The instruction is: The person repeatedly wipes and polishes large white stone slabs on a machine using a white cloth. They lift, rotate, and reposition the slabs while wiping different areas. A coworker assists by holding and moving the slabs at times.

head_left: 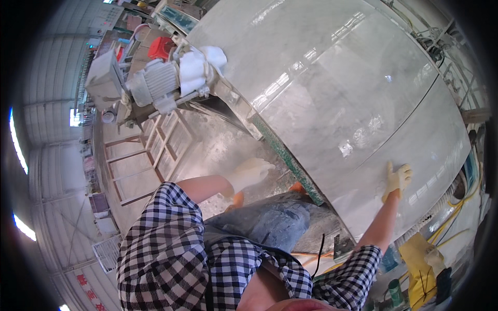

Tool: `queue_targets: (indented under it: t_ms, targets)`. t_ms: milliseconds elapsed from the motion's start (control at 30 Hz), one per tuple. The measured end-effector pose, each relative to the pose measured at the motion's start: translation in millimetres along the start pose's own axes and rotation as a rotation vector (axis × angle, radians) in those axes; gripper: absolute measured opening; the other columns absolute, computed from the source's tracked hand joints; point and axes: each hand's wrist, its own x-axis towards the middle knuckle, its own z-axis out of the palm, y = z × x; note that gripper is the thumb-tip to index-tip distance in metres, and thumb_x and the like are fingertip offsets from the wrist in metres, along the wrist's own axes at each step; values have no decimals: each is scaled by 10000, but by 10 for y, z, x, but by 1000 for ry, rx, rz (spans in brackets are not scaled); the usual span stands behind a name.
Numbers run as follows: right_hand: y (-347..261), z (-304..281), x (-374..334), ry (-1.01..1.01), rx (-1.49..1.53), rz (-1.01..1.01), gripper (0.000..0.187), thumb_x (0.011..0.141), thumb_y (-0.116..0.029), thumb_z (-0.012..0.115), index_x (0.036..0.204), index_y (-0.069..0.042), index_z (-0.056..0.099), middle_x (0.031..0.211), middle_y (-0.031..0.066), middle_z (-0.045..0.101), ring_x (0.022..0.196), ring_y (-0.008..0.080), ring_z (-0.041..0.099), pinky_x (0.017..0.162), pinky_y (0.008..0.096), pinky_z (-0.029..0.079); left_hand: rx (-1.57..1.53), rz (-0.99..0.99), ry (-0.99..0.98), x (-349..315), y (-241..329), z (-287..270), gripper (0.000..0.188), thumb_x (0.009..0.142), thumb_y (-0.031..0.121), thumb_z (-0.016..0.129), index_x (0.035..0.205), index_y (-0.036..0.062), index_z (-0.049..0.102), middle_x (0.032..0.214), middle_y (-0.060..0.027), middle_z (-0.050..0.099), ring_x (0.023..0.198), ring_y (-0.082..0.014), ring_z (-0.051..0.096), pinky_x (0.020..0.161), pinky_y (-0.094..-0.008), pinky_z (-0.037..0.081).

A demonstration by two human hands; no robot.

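Note:
Both of my hands wear pale cream work gloves. My right hand (398,180) rests on the near part of a glossy grey slab (410,150), its thumb apart from the fingers and nothing in it. A thin dark seam parts this slab from a larger grey slab (332,88) beyond it. Out to the left, my left hand (251,173) hangs over the floor beside the slabs, clear of their edge. Its fingers stretch out loosely, slightly blurred, with no object visible in them. A green-sided machine bed (288,158) runs along the slabs' left edge.
A dusty electric motor (154,83) with a white wrapping (193,72) sticks out at the left. Behind it is a red plastic container (161,47). A brown metal frame (150,150) stands on the floor. Yellow hoses (450,215) and a yellow cloth (419,267) lie at the right.

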Motion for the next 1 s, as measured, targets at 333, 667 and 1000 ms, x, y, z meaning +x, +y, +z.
queue_targets:
  t_ms: [333, 667, 1000]
  targets:
    - [-240, 198, -1300, 28, 708, -330, 789, 1003, -517, 538, 1554, 23, 378, 1642, 167, 348, 1542, 262, 277, 1251, 346, 205, 115, 452, 86, -567, -2112, 890, 374, 932, 126, 557, 1284, 76, 676, 1207, -191, 693, 1144, -398, 628, 1006, -458, 497]
    - [-914, 1803, -3788, 424, 661, -478, 315, 952, -332, 638, 1094, -74, 750, 1033, 229, 722, 985, 407, 702, 836, 472, 550, -550, -1126, 337, -4700, -5367, 3583, 430, 990, 209, 503, 1344, -12, 609, 1245, -274, 665, 1181, -394, 630, 988, -455, 492]
    - [-368, 2955, -6570, -742, 101, -239, 608, 960, -580, 482, 1385, -174, 640, 1444, 58, 615, 1331, 273, 573, 1081, 411, 462, -288, -720, 79, -4928, -5897, 3187, 369, 989, 228, 541, 1263, 13, 663, 1155, -228, 698, 1134, -322, 655, 980, -399, 490]
